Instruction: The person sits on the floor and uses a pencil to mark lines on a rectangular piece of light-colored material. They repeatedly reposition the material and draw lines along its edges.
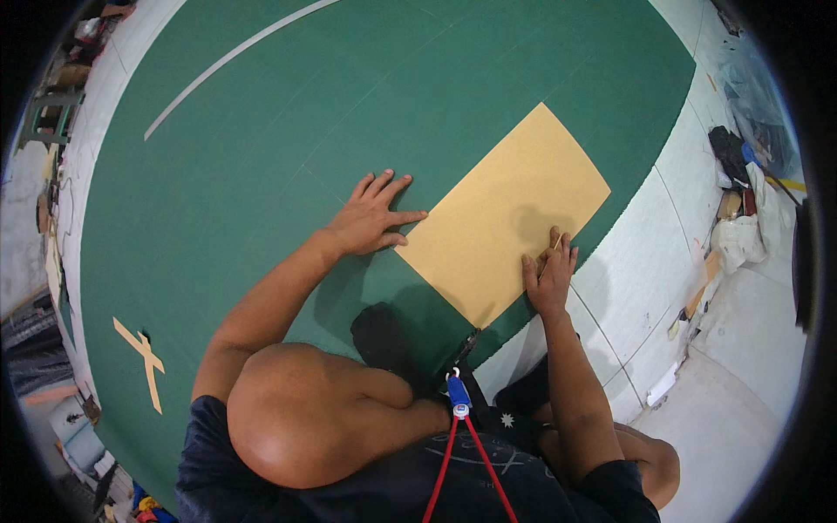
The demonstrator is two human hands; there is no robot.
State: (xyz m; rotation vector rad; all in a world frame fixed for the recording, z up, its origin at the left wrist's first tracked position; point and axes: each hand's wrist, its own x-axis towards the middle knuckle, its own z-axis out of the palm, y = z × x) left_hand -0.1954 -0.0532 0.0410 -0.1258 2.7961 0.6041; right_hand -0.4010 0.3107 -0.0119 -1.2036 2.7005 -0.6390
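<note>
A person in a dark T-shirt [349,497] works with bent knees on a broad, flat green sheet [227,227] spread over a white tiled floor [628,288]. A stiff-looking, pale yellow-tan rectangular sheet [506,200] lies flat on the green, in front of the person and toward the right, its near corner pointing back at the body.

The left hand [377,218] rests palm down with its fingers fanned apart — three on the green, while the index finger and thumb reach the left corner of the tan sheet. The right hand [551,272] lies across the sheet's lower right edge, fingers slightly parted and thumb out to the side. A thin, pale, stick-like item [556,247] shows among those fingers; whether they are clamped on it, this onlooker cannot tell.

Off to the left, two narrow tan strips [146,359] lie crossed on the green. Farther away, a long, slim, light-grey strip [231,57] stretches over the same surface. A red cord [446,466] with a blue clip [458,390] hangs at the person's front — close to the tan sheet's near corner in this view.
</note>
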